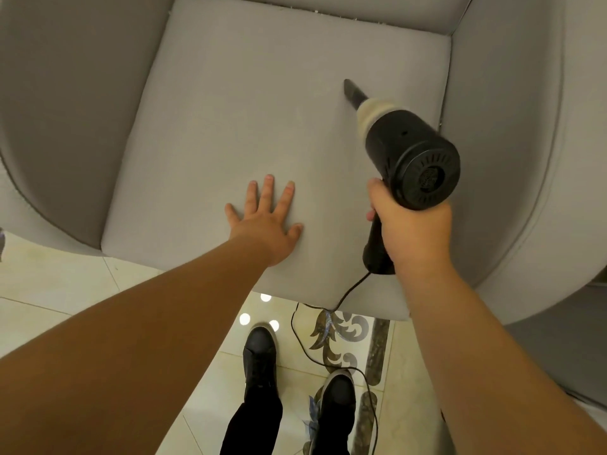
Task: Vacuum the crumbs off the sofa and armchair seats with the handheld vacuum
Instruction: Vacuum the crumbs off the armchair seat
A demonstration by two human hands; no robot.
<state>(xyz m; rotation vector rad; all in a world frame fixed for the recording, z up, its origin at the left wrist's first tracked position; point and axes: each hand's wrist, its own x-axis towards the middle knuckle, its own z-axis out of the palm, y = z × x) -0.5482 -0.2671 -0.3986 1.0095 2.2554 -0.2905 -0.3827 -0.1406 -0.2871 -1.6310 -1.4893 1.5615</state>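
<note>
At the seat's centre: grey armchair seat cushion (230, 126), seen from above.
Vacuum: handheld vacuum (404, 149) at 3 o'clock over the cushion, its dark nozzle (353, 93) aimed toward 11 o'clock, tip at or just above the fabric.
Right hand: right hand (414, 231) wrapped around the vacuum's grip below the motor body.
Left hand: left hand (266, 221) spread flat, fingers straight, pressing the cushion near 6 o'clock.
Handling: rigid plastic shell, probably light enough for one hand; the grip is the sensible hold. The cushion looks soft and should give under pressure.
Cord: cord (348, 293) hangs off the front edge to the tiled floor (82, 290) beside the shoes (259, 353); could snag.
Edges: specks sit in the back seam (315, 13) at 12 o'clock; padded armrest (492, 93) close at 3 o'clock.
Room: open cushion toward 9 and 12 o'clock.
</note>
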